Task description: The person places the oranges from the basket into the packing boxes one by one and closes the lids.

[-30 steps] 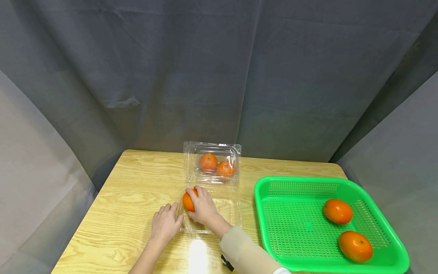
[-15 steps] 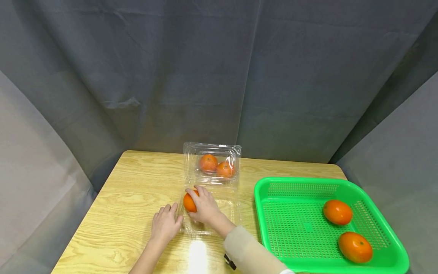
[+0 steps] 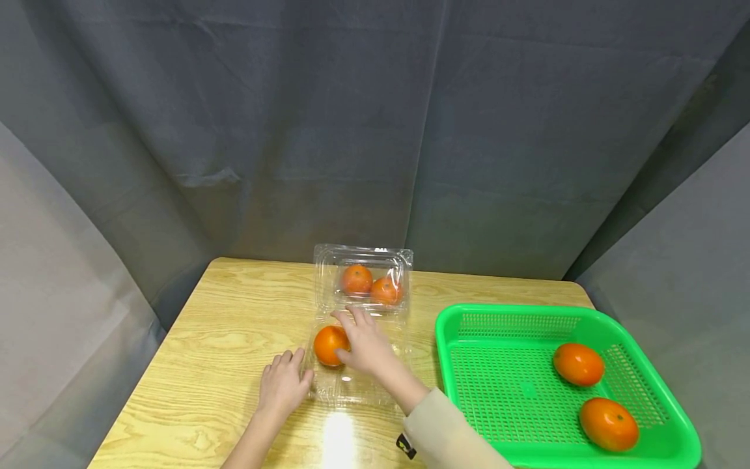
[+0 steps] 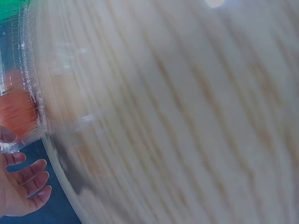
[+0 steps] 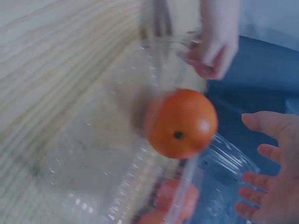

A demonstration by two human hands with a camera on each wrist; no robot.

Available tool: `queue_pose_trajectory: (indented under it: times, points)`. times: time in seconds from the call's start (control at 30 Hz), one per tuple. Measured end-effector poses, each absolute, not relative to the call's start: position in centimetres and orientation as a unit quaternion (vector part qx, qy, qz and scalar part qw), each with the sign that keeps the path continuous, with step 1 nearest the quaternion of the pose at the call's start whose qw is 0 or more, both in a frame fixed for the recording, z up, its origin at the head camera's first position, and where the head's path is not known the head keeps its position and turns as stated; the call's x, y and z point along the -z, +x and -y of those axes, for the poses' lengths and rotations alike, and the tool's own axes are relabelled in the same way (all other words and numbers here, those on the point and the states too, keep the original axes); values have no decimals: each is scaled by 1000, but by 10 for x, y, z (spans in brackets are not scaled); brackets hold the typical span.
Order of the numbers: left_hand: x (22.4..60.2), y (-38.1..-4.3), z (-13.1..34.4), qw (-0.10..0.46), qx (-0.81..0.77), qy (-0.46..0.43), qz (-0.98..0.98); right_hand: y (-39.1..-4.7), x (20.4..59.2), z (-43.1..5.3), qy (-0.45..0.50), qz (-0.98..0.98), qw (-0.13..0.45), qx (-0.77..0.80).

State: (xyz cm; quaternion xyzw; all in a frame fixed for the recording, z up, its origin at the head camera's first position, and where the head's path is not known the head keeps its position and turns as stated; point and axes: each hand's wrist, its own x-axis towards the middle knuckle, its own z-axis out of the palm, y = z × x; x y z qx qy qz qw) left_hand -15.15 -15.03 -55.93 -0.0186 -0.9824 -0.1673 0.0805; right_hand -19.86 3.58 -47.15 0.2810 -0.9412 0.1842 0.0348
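A clear plastic clamshell box point(image 3: 375, 391) lies opened on the wooden table. One orange point(image 3: 330, 346) sits in the left part of its near half; its green stem end shows in the right wrist view. My right hand point(image 3: 370, 345) hovers at the right of this orange, and in its wrist view the fingers point(image 5: 254, 179) are spread and apart from the fruit. At the box's left edge rests my left hand point(image 3: 284, 381), thumb beside the rim, fingers loosely bent in the left wrist view. Two more oranges point(image 3: 357, 279) show through clear plastic at the back.
A green plastic basket point(image 3: 442, 345) stands at the right, holding two glossy orange fruits point(image 3: 579, 365). Grey curtains point(image 3: 328, 130) hang behind and beside the wooden table point(image 3: 234, 326). A dark strap point(image 3: 405, 445) shows under the right sleeve.
My right hand has let go of the orange and moved a little right and back, uncovering it. The orange shifted slightly right within the box. My left hand has stayed in place.
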Motion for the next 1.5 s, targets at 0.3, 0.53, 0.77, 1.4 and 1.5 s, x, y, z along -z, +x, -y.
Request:
queue_pose_trajectory:
  times: [0.3,0.53,0.77,1.4,1.5]
  points:
    - [559,-152,150,74,168,-19,983,-190,447,-66,249,938,86,-226]
    - [559,-151,150,77,172,-18,982,-182,433,-91,206,945,89,-239]
    - [559,-151,149,75,176,-18,981,-176,426,-118,169,948,121,-240]
    - [558,-151,151,72,177,-20,981,-159,431,-217,57,957,140,-246]
    - [558,-151,151,69,178,-19,981,-154,430,-232,41,958,144,-244]
